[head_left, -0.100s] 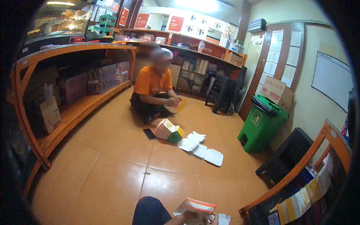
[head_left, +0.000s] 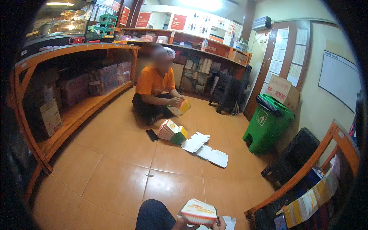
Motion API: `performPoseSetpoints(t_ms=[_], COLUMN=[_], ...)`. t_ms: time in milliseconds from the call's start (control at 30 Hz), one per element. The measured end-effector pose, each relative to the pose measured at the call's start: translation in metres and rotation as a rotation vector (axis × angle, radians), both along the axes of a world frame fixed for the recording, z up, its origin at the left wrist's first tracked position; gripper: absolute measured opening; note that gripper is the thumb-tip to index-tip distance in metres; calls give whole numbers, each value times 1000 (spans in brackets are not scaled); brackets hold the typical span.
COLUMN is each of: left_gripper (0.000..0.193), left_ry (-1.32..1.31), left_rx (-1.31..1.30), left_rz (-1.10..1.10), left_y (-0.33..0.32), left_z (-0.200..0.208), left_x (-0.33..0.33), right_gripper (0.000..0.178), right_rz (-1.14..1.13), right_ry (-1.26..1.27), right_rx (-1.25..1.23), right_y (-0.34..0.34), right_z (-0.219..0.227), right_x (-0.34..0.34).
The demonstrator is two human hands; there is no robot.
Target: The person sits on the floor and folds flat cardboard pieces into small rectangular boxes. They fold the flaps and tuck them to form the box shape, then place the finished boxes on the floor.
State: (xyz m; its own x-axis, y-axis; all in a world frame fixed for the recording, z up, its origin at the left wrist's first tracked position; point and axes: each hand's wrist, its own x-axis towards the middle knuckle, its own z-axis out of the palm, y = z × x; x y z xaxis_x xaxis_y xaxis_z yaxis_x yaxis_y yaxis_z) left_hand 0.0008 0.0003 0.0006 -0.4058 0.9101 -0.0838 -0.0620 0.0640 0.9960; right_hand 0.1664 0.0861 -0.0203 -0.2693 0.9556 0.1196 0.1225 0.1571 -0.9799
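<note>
Printed carton point(head_left: 198, 211) already box-shaped beside the dark-trousered knee point(head_left: 154, 215), left hand point(head_left: 180, 224) and right hand point(head_left: 219, 223) closed on its opposite sides; on the floor point(head_left: 115, 182) ahead, stacked cartons point(head_left: 168, 131) look formed, while white blanks point(head_left: 214, 157) just beside them lie flat, apparently still left to fold

White, red and yellow are meeting on the nearest box point(head_left: 198, 210).
Its white top is carrying yellow-orange print above a red-and-white side band; the stacked boxes point(head_left: 169, 131) are showing red-and-white stripes, green and yellow; the co-worker's shirt point(head_left: 148, 83) is glowing orange, the wheeled bin point(head_left: 260, 128) green.
</note>
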Motion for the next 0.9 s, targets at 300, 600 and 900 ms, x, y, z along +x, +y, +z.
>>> performPoseSetpoints(t_ms=[300,600,900], left_gripper=[34,31,28], left_ry=[-130,-292,-416], left_rx=[37,74,109], left_rz=[36,100,148], left_y=[-6,-14,-20], left_z=[3,13,17], left_x=[0,1,2], right_gripper=[37,60,24], right_rz=[6,216,-54], right_ry=[-41,-60,150], right_rx=[509,615,558], right_y=[-5,-11,-19], right_z=[138,151,136], right_x=[-28,-33,-40])
